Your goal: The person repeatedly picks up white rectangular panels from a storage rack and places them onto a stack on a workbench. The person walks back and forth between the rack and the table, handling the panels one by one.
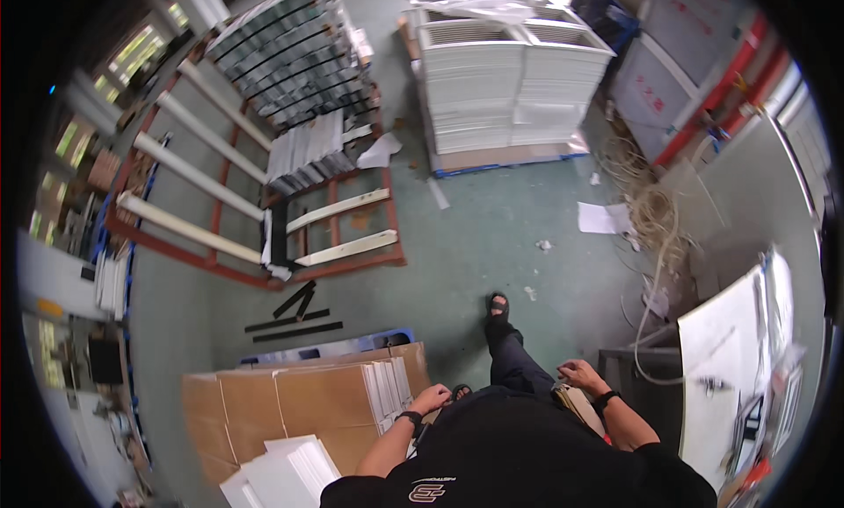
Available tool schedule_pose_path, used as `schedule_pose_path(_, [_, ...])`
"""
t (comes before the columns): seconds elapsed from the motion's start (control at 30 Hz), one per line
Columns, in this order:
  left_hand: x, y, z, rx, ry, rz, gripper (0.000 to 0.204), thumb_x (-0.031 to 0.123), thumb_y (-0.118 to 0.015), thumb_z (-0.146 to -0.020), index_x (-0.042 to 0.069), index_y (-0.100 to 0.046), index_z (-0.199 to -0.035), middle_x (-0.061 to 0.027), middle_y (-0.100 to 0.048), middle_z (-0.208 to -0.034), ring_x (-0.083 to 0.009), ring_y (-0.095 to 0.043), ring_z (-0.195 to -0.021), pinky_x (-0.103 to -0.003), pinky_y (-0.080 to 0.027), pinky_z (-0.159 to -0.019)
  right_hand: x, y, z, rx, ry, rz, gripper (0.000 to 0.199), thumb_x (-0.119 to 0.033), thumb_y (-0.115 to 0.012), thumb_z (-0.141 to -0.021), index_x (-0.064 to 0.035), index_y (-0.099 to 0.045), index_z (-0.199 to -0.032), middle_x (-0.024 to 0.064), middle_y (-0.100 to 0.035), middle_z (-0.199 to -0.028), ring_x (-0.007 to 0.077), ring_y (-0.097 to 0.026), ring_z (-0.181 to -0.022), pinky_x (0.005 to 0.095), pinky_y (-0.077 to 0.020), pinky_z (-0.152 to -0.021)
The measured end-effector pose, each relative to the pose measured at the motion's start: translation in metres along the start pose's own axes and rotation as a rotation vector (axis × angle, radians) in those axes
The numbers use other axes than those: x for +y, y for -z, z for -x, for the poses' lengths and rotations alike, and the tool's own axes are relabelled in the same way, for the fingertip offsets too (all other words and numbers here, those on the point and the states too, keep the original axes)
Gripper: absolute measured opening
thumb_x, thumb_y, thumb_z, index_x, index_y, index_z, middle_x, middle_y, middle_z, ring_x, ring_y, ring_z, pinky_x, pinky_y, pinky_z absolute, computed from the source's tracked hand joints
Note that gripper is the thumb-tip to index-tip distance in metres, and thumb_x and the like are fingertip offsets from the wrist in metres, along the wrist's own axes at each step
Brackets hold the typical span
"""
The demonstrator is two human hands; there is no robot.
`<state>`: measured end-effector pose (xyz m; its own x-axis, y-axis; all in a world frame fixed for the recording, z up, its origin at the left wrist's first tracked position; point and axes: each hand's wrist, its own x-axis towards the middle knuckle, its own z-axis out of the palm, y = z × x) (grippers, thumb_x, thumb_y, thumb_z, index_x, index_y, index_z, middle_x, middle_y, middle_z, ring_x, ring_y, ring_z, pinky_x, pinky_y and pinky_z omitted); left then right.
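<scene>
Walking on green floor (492,235), right hand (580,373) gripping flat panel (582,409), left hand (432,398) loose

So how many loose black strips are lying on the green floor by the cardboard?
4: two black strips crossed in a V below the red rack, two longer ones flat beneath them. More may hide under the cardboard.

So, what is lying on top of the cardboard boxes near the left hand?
White flat panels lie in a stack on the cardboard boxes, beside the left hand. What the boxes contain is hidden.
</scene>
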<state>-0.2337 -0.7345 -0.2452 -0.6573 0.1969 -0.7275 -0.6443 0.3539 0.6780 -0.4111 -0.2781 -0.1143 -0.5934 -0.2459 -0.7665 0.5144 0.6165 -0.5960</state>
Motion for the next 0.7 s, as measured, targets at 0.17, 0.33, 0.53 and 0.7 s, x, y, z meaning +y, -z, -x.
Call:
schedule_pose_path(0.17, [0.057, 0.055, -0.03, 0.343, 0.11, 0.355, 0.027, 0.022, -0.058, -0.095, 0.0, -0.069, -0.105, -0.0083, -0.071, -0.089, -0.0154, -0.066, -0.076, -0.032, -0.054, -0.07, 0.005, 0.062, -0.087, -0.063, 0.213, 0.241, 0.042, -0.032, -0.062, -0.092, 0.0066, -0.072, -0.107, 0.0194, -0.075, -0.097, 0.0266, -0.07, -0.091, 0.037, -0.0519, -0.089])
schedule_pose_path(0.33, [0.12, 0.123, -0.064, 0.594, 0.164, 0.34, 0.032, 0.026, -0.057, -0.096, -0.001, -0.071, -0.105, -0.0132, -0.073, -0.098, -0.0219, -0.07, -0.086, -0.036, -0.055, -0.076, -0.14, 0.135, -0.189, -0.085, -0.031, 0.14, 0.041, -0.029, -0.063, -0.094, 0.0075, -0.069, -0.111, 0.0176, -0.073, -0.096, 0.0242, -0.07, -0.078, 0.0359, -0.0563, -0.072])
schedule_pose_path(0.53, [0.212, 0.226, -0.12, 0.756, 0.211, 0.129, 0.044, 0.038, -0.053, -0.095, -0.002, -0.07, -0.099, -0.0261, -0.07, -0.099, -0.0449, -0.065, -0.098, -0.049, -0.051, -0.084, -0.37, 0.177, -0.346, -0.075, 0.077, 0.017, 0.042, -0.03, -0.058, -0.099, 0.0045, -0.063, -0.121, 0.0136, -0.07, -0.097, 0.0219, -0.069, -0.073, 0.0349, -0.0593, -0.065])
schedule_pose_path(0.7, [0.231, 0.303, -0.157, 0.796, 0.199, 0.177, 0.047, 0.041, -0.053, -0.095, -0.003, -0.068, -0.093, -0.0276, -0.068, -0.094, -0.0478, -0.063, -0.094, -0.051, -0.049, -0.08, -0.538, 0.137, -0.442, -0.133, 0.25, 0.195, 0.04, -0.029, -0.057, -0.1, 0.0037, -0.063, -0.123, 0.015, -0.072, -0.101, 0.0222, -0.071, -0.076, 0.0334, -0.0606, -0.069])
